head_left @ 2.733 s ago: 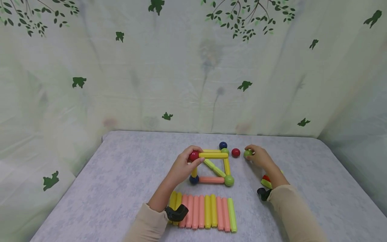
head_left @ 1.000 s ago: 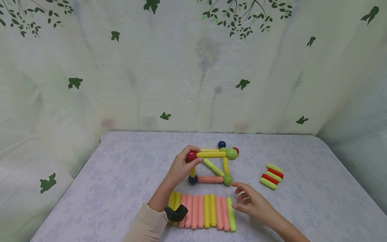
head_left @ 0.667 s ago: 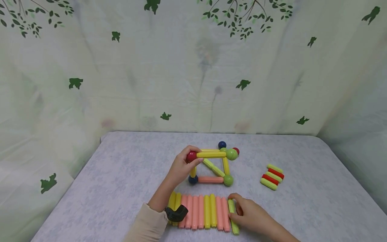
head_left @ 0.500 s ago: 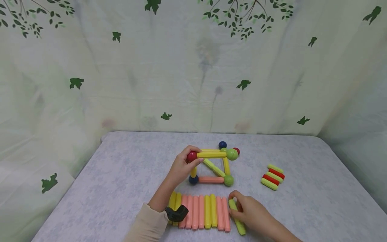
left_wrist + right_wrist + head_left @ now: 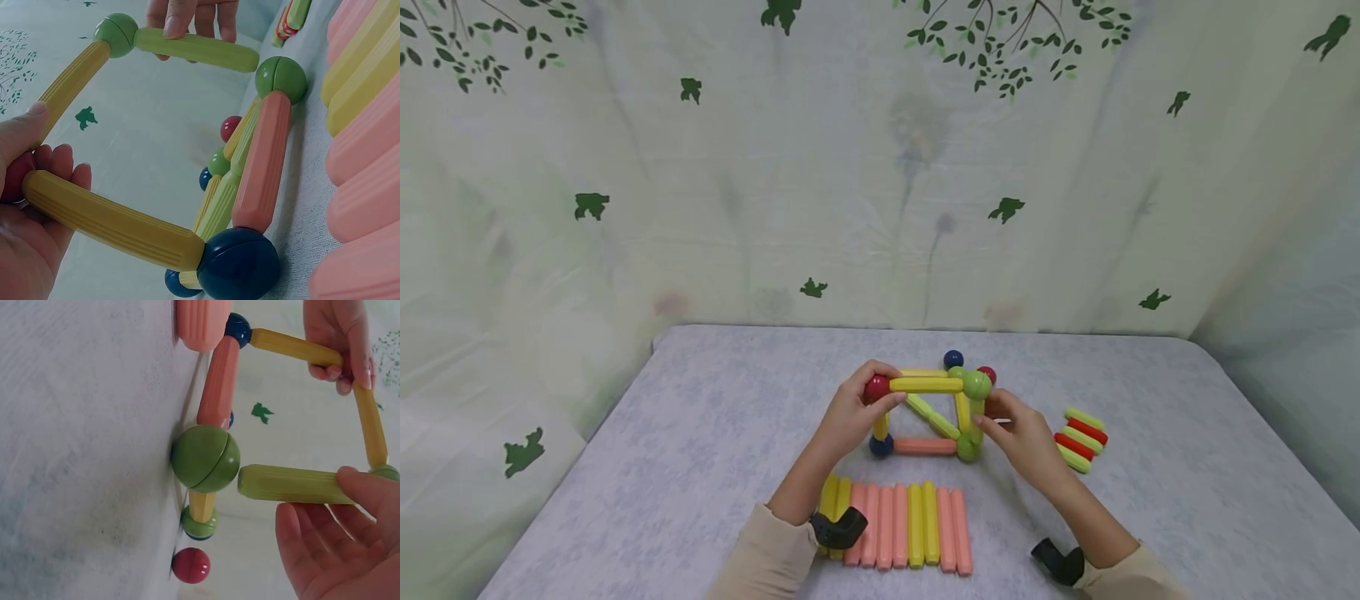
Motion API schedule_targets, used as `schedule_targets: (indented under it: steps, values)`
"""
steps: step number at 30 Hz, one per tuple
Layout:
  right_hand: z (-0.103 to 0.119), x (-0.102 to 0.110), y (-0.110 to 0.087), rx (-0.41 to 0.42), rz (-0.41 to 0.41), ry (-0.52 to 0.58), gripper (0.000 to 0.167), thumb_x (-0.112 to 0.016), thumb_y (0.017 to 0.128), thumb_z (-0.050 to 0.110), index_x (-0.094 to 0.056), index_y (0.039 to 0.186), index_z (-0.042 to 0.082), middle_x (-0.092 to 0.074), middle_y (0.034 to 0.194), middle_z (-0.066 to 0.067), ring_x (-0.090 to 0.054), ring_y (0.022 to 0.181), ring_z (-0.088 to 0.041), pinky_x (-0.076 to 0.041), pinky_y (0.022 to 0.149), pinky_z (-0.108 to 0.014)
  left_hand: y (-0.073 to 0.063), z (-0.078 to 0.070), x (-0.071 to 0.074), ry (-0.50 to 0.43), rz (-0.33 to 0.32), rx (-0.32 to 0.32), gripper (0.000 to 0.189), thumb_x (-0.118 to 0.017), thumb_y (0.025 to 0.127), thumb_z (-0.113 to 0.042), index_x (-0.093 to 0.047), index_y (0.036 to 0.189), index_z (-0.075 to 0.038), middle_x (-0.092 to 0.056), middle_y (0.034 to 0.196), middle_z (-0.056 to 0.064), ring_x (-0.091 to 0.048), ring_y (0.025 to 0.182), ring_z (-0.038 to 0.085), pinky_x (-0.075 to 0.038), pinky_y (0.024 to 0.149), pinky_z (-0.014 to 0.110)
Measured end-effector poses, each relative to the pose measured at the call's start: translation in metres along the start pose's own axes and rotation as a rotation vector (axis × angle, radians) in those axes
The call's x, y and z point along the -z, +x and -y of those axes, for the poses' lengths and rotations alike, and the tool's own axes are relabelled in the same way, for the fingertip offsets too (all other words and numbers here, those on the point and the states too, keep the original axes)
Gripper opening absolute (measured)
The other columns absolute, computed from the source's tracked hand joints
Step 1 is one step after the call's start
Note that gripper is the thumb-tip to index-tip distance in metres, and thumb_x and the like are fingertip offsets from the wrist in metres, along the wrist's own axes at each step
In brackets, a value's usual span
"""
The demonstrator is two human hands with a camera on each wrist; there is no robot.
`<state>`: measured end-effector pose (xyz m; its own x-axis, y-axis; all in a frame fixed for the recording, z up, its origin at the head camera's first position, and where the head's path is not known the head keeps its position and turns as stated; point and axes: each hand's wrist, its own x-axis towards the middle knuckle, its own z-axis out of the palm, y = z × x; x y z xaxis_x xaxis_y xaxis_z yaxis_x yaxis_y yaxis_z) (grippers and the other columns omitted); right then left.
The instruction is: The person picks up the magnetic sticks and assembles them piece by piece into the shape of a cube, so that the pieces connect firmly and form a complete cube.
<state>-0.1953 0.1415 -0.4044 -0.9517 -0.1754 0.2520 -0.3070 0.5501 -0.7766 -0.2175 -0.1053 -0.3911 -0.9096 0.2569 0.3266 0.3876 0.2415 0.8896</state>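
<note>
My left hand (image 5: 848, 418) grips a red ball (image 5: 876, 388) at the upper left corner of a ball-and-rod frame. From it a yellow rod (image 5: 927, 385) runs across to an upper green ball (image 5: 977, 384), and another yellow rod (image 5: 115, 219) drops to a navy ball (image 5: 239, 264). A pink rod (image 5: 262, 162) on the table joins the navy ball to a lower green ball (image 5: 205, 457). My right hand (image 5: 1026, 437) pinches a light green rod (image 5: 287, 484) upright beneath the upper green ball. Its lower end is right at the lower green ball, with a sliver of gap.
In front lies a row of pink and yellow rods (image 5: 886, 527), partly behind the left wrist's black camera mount (image 5: 838, 527). Short red and green rods (image 5: 1082, 435) lie to the right. Another red ball (image 5: 191, 565) sits behind the frame. A leaf-patterned curtain (image 5: 737, 250) backs the table.
My right hand placed a green ball at the frame's upper right corner, took the light green rod from the row's right end and raised it upright there. My left hand kept its hold.
</note>
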Motion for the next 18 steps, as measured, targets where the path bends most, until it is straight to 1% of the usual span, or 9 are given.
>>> schedule_targets:
  steps: [5,7,11,14,16,18]
  values:
    - [-0.002,-0.002,0.002,0.002,0.000,0.053,0.033,-0.063,0.085,0.024,-0.055,0.114,0.010,-0.060,0.101,-0.002,-0.057,0.093,-0.019,-0.049,0.076,-0.035,0.000,0.000,0.000,-0.016,0.000,0.013,0.025,-0.065,0.083,-0.014,-0.054,0.105,-0.015,-0.052,0.104,0.005,-0.051,0.085,0.023,-0.050,0.064,0.028]
    - [-0.002,-0.003,0.002,0.004,0.000,0.053,0.033,-0.062,0.085,0.024,-0.055,0.115,0.010,-0.060,0.100,-0.002,-0.057,0.093,-0.019,-0.049,0.077,-0.036,0.000,-0.001,0.001,-0.024,0.007,0.012,0.025,-0.065,0.083,-0.014,-0.054,0.106,-0.014,-0.052,0.105,0.006,-0.050,0.085,0.023,-0.049,0.063,0.028]
    - [-0.002,-0.004,0.002,0.010,-0.006,0.040,0.032,-0.063,0.085,0.022,-0.054,0.114,0.011,-0.060,0.099,-0.002,-0.057,0.092,-0.019,-0.049,0.077,-0.037,0.000,-0.002,0.002,-0.018,0.024,0.004,0.029,-0.065,0.083,-0.016,-0.052,0.110,-0.013,-0.051,0.109,0.006,-0.049,0.088,0.022,-0.048,0.066,0.029]
    - [-0.003,-0.005,0.002,0.042,-0.017,0.063,0.045,-0.065,0.084,0.017,-0.045,0.125,0.015,-0.058,0.103,-0.004,-0.056,0.092,-0.019,-0.048,0.077,-0.037,0.000,-0.004,0.005,0.002,0.041,-0.007,0.033,-0.065,0.084,-0.016,-0.051,0.113,-0.015,-0.050,0.113,0.007,-0.048,0.089,0.021,-0.048,0.069,0.032]
    - [-0.003,-0.005,0.003,0.095,-0.029,0.076,0.056,-0.065,0.083,0.012,-0.038,0.131,0.020,-0.056,0.107,-0.006,-0.056,0.093,-0.018,-0.048,0.078,-0.036,0.000,-0.005,0.008,0.008,0.067,-0.016,0.036,-0.065,0.084,-0.016,-0.049,0.117,-0.015,-0.050,0.114,0.008,-0.048,0.090,0.021,-0.048,0.070,0.034]
    - [-0.003,-0.005,0.003,0.167,-0.051,0.079,0.065,-0.066,0.082,0.007,-0.032,0.135,0.022,-0.056,0.109,-0.007,-0.056,0.093,-0.018,-0.048,0.078,-0.035,0.000,-0.005,0.011,0.019,0.097,-0.022,0.039,-0.064,0.084,-0.014,-0.047,0.119,-0.015,-0.050,0.115,0.009,-0.049,0.092,0.022,-0.048,0.073,0.034]
